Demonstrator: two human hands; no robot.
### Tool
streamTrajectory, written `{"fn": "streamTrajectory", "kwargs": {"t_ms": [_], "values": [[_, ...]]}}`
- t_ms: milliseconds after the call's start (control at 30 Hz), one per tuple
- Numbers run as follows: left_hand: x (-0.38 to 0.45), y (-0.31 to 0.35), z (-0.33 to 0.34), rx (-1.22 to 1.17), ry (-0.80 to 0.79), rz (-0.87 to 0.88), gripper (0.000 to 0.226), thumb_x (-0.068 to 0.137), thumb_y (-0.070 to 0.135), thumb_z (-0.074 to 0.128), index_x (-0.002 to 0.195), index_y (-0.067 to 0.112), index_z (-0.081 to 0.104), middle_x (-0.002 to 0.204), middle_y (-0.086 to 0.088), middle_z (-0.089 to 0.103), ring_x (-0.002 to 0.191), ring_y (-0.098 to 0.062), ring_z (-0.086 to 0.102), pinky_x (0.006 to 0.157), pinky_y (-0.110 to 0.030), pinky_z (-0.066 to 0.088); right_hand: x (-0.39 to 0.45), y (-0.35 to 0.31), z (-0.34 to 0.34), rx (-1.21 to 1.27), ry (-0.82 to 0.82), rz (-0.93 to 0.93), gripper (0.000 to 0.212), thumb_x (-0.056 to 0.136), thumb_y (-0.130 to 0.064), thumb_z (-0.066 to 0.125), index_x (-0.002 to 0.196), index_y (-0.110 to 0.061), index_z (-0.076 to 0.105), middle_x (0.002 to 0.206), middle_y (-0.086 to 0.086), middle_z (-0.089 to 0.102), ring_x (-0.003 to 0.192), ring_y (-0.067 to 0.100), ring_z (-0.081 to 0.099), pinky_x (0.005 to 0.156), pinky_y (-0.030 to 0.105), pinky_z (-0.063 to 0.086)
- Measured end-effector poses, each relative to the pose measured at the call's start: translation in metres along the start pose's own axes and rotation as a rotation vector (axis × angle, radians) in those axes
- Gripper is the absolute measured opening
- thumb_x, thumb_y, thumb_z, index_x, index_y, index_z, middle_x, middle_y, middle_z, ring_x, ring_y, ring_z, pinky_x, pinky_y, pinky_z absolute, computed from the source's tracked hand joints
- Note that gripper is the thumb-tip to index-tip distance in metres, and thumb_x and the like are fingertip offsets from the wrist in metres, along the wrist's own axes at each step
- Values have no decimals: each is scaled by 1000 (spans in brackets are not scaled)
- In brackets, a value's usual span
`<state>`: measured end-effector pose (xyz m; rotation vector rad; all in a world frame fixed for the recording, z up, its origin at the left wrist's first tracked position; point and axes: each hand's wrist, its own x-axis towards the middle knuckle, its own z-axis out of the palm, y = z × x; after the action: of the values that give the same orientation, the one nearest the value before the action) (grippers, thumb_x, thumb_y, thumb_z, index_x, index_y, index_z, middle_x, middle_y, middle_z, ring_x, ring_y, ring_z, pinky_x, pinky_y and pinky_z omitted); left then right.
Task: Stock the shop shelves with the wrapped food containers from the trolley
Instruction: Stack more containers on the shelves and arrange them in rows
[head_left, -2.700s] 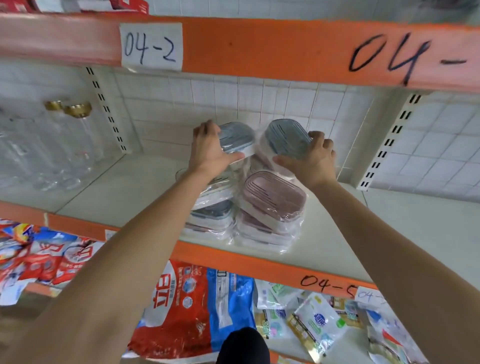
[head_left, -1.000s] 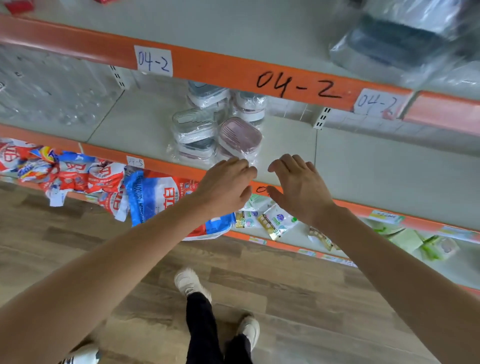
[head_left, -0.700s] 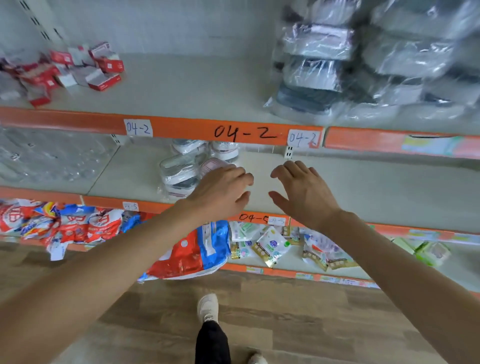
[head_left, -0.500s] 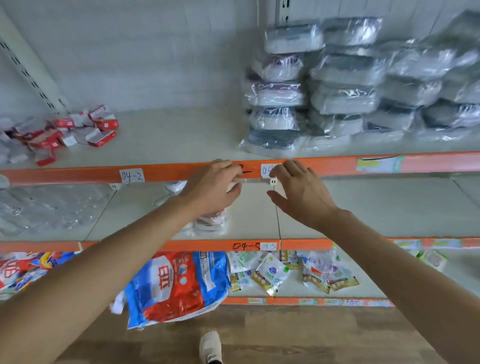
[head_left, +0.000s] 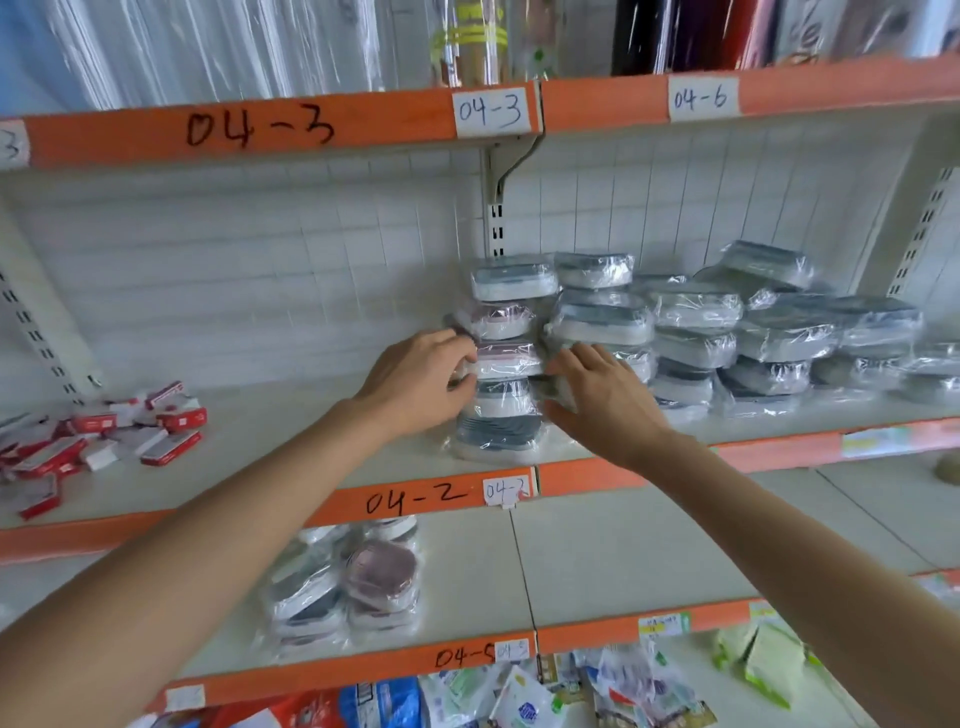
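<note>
Plastic-wrapped containers (head_left: 506, 358) stacked, hands (head_left: 415, 384) flanking, touching

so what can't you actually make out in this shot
- Head view: whether the left hand and right hand grip the pink-lidded film-wrapped container; fingertips hidden against the wrap.
- The trolley: out of frame.
- Red-and-white small boxes: print too blurred to read.
- Lower white shelf label: partly smeared.

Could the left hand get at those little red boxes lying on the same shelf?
Probably yes. The left hand rests against the stack of wrapped containers, and bare shelf lies between it and the red boxes.
</note>
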<state>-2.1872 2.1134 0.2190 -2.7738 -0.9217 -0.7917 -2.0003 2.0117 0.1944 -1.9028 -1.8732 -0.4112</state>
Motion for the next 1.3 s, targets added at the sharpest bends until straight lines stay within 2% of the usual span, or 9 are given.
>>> {"fn": "streamTrajectory", "kwargs": {"t_ms": [233, 333, 500, 600, 700, 867, 967, 1067, 1300], "values": [[49, -53, 6, -42, -21, -9, 13, 90, 25, 56, 101, 22, 62, 93, 11, 52, 86, -9, 49, 70, -24, 37, 72, 9, 7, -99, -73, 70, 39, 94, -30, 52, 127, -10, 46, 129, 7, 48, 123, 24, 41, 99, 36, 36], [71, -84, 16, -39, -38, -20, 11, 90, 26, 55, 99, 21, 60, 92, 11, 52, 87, -12, 52, 69, -24, 36, 116, 17, 16, -148, -82, 117, 40, 93, -29, 53, 128, -11, 45, 131, 6, 48, 122, 20, 41, 100, 34, 37], [99, -133, 29, -28, -111, -7, 20, 90, 29, 53, 107, 20, 60, 104, 4, 58, 96, -17, 55, 74, -26, 39, 185, 26, 31, -251, -143, 164, 65, 86, -23, 64, 141, -10, 32, 142, 9, 37, 131, 24, 34, 108, 38, 33], [111, -157, 33, -8, -147, 13, 26, 91, 30, 51, 114, 20, 58, 111, 5, 58, 102, -17, 55, 78, -27, 42, 207, 30, 44, -368, -218, 174, 74, 85, -11, 64, 147, -14, 24, 147, 10, 28, 135, 26, 28, 110, 40, 30], [122, -172, 36, -13, -140, 61, 28, 91, 28, 51, 116, 17, 58, 115, 4, 57, 105, -19, 54, 83, -30, 45, 214, 33, 57, -423, -216, 206, 72, 87, -17, 63, 146, -14, 23, 146, 9, 30, 134, 26, 30, 110, 40, 31], [144, -170, 51, -49, -160, 166, 25, 92, 24, 52, 113, 13, 58, 108, 0, 54, 101, -21, 53, 75, -28, 42, 219, 33, 51, -491, -112, 192, 59, 90, -26, 60, 142, -13, 34, 142, 4, 41, 131, 21, 35, 107, 35, 31], [156, -159, 67, -44, -165, 244, 35, 89, 21, 52, 123, 13, 54, 119, -3, 50, 115, -21, 47, 89, -32, 44, 212, 31, 33, -526, -78, 198, 61, 90, -25, 59, 143, -12, 32, 143, 4, 40, 131, 22, 34, 104, 34, 32], [168, -146, 84, 10, -203, 353, 52, 84, 13, 55, 136, 13, 45, 137, -4, 43, 127, -21, 38, 102, -33, 38, 194, 29, 13, -556, -56, 214, 61, 89, -26, 61, 142, -12, 34, 141, 5, 42, 129, 22, 36, 102, 35, 33], [181, -136, 109, 157, -179, 449, 63, 82, 18, 65, 138, 16, 37, 140, 1, 42, 126, -18, 40, 107, -32, 34, 156, 31, -11, -600, -54, 268, 63, 88, -32, 62, 142, -14, 34, 140, 2, 44, 127, 20, 39, 102, 34, 35]]}}
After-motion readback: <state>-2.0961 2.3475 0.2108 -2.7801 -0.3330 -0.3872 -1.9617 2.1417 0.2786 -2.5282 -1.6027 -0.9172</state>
